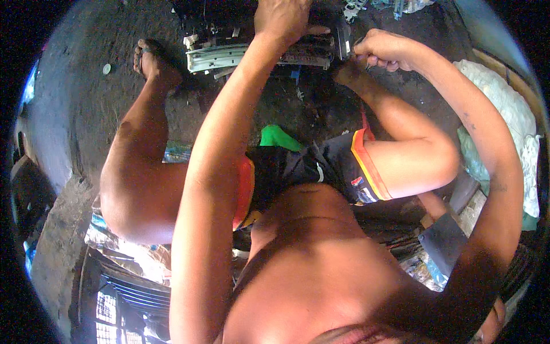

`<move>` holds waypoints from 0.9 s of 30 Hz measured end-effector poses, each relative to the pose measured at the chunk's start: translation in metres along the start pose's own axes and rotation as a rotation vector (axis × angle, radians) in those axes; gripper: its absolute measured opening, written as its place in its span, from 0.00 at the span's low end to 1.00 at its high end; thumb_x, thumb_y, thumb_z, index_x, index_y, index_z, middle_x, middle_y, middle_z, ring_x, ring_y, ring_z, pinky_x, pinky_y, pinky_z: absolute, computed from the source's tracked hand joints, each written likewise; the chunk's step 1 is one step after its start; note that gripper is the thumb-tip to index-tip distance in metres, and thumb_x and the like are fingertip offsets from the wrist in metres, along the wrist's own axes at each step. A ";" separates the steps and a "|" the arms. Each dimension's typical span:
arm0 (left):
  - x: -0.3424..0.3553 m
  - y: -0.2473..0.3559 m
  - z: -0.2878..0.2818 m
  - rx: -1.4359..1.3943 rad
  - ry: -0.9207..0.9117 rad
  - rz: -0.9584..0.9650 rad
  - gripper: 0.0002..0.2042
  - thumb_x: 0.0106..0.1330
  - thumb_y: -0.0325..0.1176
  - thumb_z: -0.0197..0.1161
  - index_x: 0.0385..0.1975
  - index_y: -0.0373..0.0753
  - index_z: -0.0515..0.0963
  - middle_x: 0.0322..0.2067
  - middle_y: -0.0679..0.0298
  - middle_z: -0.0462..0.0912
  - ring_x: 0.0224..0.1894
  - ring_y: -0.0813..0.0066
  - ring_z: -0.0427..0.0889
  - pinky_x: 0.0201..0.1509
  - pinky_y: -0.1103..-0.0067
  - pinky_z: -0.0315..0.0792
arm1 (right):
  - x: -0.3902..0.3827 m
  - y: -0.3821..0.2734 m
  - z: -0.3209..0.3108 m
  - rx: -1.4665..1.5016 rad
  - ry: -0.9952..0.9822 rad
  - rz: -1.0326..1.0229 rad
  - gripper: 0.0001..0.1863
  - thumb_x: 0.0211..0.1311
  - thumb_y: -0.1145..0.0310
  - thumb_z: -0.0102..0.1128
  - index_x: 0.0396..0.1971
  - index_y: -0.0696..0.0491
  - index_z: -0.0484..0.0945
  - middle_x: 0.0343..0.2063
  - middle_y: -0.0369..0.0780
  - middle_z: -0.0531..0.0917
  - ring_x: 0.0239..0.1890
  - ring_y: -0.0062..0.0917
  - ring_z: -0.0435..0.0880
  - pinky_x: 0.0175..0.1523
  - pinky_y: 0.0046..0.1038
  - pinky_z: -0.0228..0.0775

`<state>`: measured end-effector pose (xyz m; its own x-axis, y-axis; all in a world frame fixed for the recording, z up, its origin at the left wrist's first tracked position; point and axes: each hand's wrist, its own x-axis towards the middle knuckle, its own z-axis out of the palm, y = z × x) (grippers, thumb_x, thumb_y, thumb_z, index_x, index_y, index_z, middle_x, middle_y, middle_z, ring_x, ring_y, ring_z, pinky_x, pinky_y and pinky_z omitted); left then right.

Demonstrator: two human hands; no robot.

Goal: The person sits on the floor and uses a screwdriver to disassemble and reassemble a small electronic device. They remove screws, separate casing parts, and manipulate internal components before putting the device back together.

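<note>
On the dark ground between my feet lies a partly dismantled machine (pixel 252 58) with long pale metal rails and a black body. My left hand (pixel 283 22) reaches over its far side and grips it, the thumb stretched out along it. The other fingers are cut off by the upper edge of the picture. At the machine's right end my right hand (pixel 385 49) is closed, with curled fingers against a dark upright side part (pixel 343 43). What lies inside those fingers is hidden.
My bare feet (pixel 150 60) flank the machine. Broken pale plastic pieces (pixel 354 8) are scattered beyond it at the right. A small round disc (pixel 106 69) lies at the left. A whitish sack (pixel 498 94) stands at the right, and a green piece of cloth (pixel 278 137) is near my shorts.
</note>
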<state>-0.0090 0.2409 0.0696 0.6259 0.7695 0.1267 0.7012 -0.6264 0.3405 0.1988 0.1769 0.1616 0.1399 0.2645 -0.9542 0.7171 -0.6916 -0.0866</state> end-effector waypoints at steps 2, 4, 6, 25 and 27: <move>-0.003 0.002 -0.001 -0.016 -0.028 -0.017 0.39 0.50 0.71 0.69 0.51 0.43 0.79 0.46 0.59 0.83 0.55 0.59 0.78 0.60 0.61 0.67 | 0.003 -0.001 -0.002 -0.107 0.055 -0.040 0.13 0.64 0.58 0.59 0.24 0.50 0.79 0.15 0.29 0.70 0.11 0.11 0.61 0.13 0.19 0.46; -0.005 0.000 0.008 -0.006 0.052 0.008 0.38 0.50 0.69 0.70 0.50 0.43 0.79 0.45 0.59 0.83 0.54 0.60 0.78 0.60 0.60 0.67 | 0.004 -0.004 -0.003 -0.221 0.100 -0.076 0.13 0.63 0.58 0.59 0.26 0.51 0.81 0.16 0.29 0.71 0.13 0.11 0.60 0.15 0.19 0.46; -0.006 0.002 0.007 -0.024 0.088 0.023 0.36 0.49 0.68 0.71 0.49 0.43 0.79 0.44 0.60 0.83 0.53 0.60 0.78 0.60 0.60 0.67 | 0.003 -0.010 -0.005 -0.357 0.109 -0.184 0.16 0.63 0.57 0.61 0.30 0.57 0.82 0.20 0.36 0.78 0.20 0.23 0.76 0.24 0.28 0.66; 0.008 -0.001 0.000 0.001 -0.017 0.004 0.36 0.52 0.69 0.69 0.48 0.43 0.79 0.46 0.60 0.83 0.55 0.61 0.79 0.59 0.62 0.66 | -0.008 0.027 0.001 -1.160 0.360 -0.666 0.15 0.63 0.69 0.63 0.47 0.57 0.74 0.30 0.50 0.85 0.37 0.47 0.88 0.42 0.44 0.79; 0.011 0.003 0.001 -0.018 -0.042 -0.001 0.36 0.52 0.69 0.69 0.50 0.43 0.79 0.47 0.59 0.83 0.55 0.60 0.79 0.59 0.62 0.67 | 0.007 0.038 0.003 -0.855 0.472 -0.842 0.14 0.65 0.61 0.65 0.42 0.57 0.77 0.25 0.43 0.84 0.27 0.36 0.87 0.30 0.37 0.77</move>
<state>0.0000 0.2474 0.0714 0.6395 0.7638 0.0873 0.6957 -0.6233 0.3570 0.2247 0.1507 0.1511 -0.4653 0.7388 -0.4876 0.8848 0.4042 -0.2319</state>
